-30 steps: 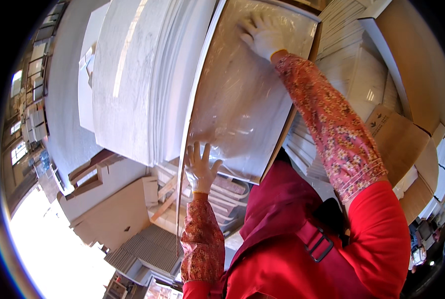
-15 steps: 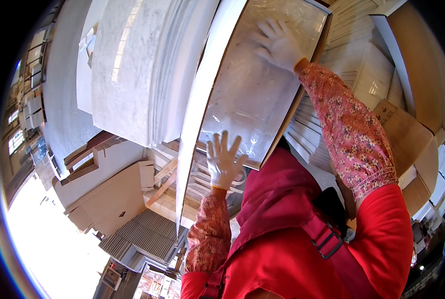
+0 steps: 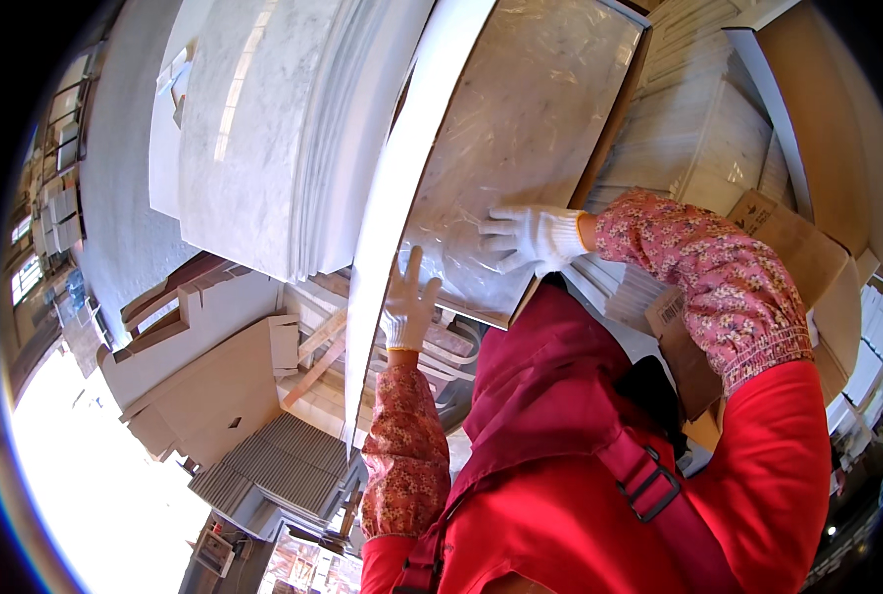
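Observation:
A long, shallow cardboard box [image 3: 615, 129] lies before me, its white flap [image 3: 417, 129] standing along the left side. Inside is a grey-white, marble-look slab [image 3: 531, 109] under clear, wrinkled plastic film. My right hand [image 3: 536, 238], in a white knitted glove, rests flat with fingers spread on the film near the box's near end. My left hand [image 3: 409, 312], gloved the same way, is at the near left corner beside the white flap. Its fingers are stretched and apart, and it holds nothing. Whether its fingertips touch the flap is hard to tell.
Several large marble-look slabs [image 3: 253, 129] stand stacked to the left. More pale slabs [image 3: 709, 129] lie to the right, with an open brown carton [image 3: 818, 109] beyond. Folded cardboard [image 3: 214, 386] and a bundle of grey strips [image 3: 273, 455] sit at lower left.
My right hand has slid from the far part of the film toward me, to the near end. My left hand has shifted a little left and up, toward the white flap.

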Motion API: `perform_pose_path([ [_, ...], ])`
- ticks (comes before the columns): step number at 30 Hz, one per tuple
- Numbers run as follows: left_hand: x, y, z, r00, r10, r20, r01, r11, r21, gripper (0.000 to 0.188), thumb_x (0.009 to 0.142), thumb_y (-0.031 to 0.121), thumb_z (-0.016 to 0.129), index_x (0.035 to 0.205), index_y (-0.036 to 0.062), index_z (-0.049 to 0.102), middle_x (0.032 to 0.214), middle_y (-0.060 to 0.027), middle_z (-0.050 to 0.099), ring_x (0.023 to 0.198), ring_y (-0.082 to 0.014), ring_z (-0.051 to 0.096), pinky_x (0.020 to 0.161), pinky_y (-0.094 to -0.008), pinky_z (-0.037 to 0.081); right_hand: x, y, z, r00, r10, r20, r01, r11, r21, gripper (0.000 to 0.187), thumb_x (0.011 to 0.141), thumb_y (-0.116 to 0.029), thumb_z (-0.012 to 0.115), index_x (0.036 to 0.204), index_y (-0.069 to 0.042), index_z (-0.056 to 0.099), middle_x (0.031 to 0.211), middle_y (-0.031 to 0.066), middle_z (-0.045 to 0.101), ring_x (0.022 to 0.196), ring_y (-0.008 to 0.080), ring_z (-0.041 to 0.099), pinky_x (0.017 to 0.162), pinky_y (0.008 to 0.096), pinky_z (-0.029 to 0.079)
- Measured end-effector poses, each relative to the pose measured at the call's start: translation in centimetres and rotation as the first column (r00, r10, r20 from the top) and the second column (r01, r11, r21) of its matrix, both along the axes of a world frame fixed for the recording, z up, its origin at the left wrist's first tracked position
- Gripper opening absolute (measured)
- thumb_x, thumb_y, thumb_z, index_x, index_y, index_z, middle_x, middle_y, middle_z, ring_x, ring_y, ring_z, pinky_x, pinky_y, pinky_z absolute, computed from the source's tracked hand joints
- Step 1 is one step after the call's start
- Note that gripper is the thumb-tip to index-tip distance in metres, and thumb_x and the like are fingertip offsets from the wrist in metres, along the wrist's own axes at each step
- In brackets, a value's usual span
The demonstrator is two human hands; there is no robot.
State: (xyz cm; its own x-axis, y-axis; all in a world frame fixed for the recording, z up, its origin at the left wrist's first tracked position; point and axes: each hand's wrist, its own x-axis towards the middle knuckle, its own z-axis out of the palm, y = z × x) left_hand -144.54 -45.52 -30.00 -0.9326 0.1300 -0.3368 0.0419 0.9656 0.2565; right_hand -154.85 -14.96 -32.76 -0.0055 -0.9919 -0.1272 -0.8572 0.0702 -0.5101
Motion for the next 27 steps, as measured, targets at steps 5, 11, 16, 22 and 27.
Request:
perform_pose_path([
  [5,0.2,-0.1,-0.8,0.997,0.065,-0.035,-0.065,0.998,0.01,0.084,0.086,0.068,0.058,0.153,0.0214,0.039,0.159,-0.0234,0.03,0.142,-0.05,0.032,0.118,-0.0589,0.024,5.1,-3.9,-0.5,0.999,0.002,0.054,0.004,0.995,-0.096,0.073,0.082,-0.048,0.067,0.146,-0.019,0.046,0.157,0.0104,0.038,0.149,0.0332,0.025,0.121,0.0546,0.019],
  [11,-0.1,0.8,-0.6,0.988,0.127,0.09,-0.119,0.989,-0.085,0.091,0.081,0.069,0.062,0.153,0.0179,0.04,0.16,-0.0219,0.03,0.143,-0.0492,0.03,0.119,-0.0604,0.018,7.9,-3.7,1.5,0.989,0.15,-0.018,-0.15,0.988,-0.028,0.036,0.083,-0.042,0.069,0.106,-0.015,0.071,0.125,0.0081,0.058,0.131,0.0328,0.044,0.114,0.0498,0.032],
  [16,1.6,-0.2,-0.5,0.995,0.008,-0.101,-0.022,0.989,-0.147,0.089,0.079,0.066,0.067,0.151,0.0205,0.042,0.16,-0.014,0.033,0.142,-0.048,0.033,0.116,-0.0589,0.027,6.3,-3.3,2.5,0.968,-0.117,0.224,0.125,0.992,-0.024,0.04,0.087,-0.038,0.065,0.122,-0.018,0.068,0.135,0.01,0.057,0.126,0.0331,0.051,0.107,0.0484,0.04],
  [22,5.0,-1.2,1.8,0.996,-0.03,-0.079,0.029,1.0,-0.006,0.071,0.08,0.046,0.071,0.141,0.0159,0.052,0.149,-0.0142,0.045,0.134,-0.0399,0.045,0.108,-0.0517,0.038,1.6,-2.3,3.1,0.947,-0.292,0.135,0.296,0.955,-0.01,0.038,0.09,-0.036,0.063,0.123,-0.016,0.066,0.129,0.0086,0.061,0.119,0.0286,0.057,0.102,0.0471,0.044],
  [27,8.1,-9.8,3.4,0.997,0.063,-0.041,-0.057,0.991,0.123,0.055,0.082,0.03,0.073,0.132,0.0097,0.059,0.138,-0.0172,0.056,0.127,-0.0359,0.052,0.104,-0.0453,0.043,-13.5,7.3,13.6,0.498,-0.659,-0.564,0.859,0.288,0.423,0.024,0.092,-0.023,0.059,0.109,-0.011,0.071,0.107,0.0114,0.072,0.096,0.0305,0.07,0.081,0.0406,0.056],
])
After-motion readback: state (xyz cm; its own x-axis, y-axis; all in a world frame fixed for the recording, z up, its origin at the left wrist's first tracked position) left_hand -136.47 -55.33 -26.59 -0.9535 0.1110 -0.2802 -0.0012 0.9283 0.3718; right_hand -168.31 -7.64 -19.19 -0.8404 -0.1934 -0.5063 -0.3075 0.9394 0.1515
